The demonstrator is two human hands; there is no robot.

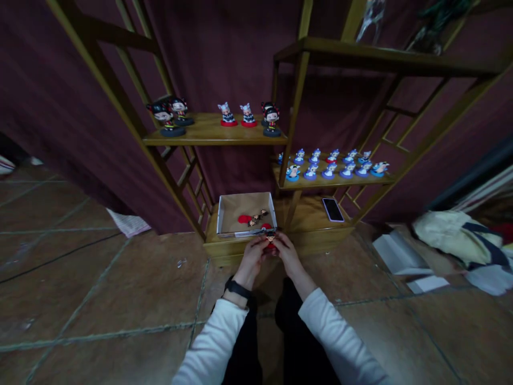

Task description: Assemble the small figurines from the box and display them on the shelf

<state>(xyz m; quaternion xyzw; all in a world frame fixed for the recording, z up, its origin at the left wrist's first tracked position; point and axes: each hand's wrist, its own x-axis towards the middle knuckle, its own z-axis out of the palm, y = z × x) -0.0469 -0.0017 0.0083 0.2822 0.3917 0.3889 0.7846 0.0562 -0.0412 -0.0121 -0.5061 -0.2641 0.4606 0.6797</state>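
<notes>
Between my hands, just in front of the low shelf, is a small red figurine (271, 241) with a dark-haired head. My left hand (253, 254) closes on it from the left, a dark band round the wrist. From the other side, my right hand (287, 250) grips it with bent fingers. Right behind them stands an open cardboard box (245, 201) with white edges. Inside it lie several small dark-haired figurine pieces (256, 217) and a red piece (243, 218). Another red piece (265, 227) sits at the box's near wall, partly hidden.
Black-haired figurines (163, 117) and grey-and-red ones (226, 114) stand on the upper left shelf (204, 136). Several blue-white figurines (329, 170) fill the right shelf. A phone (333, 209) lies below. Cloth (444, 238) and a white carton (401, 254) are on the right floor.
</notes>
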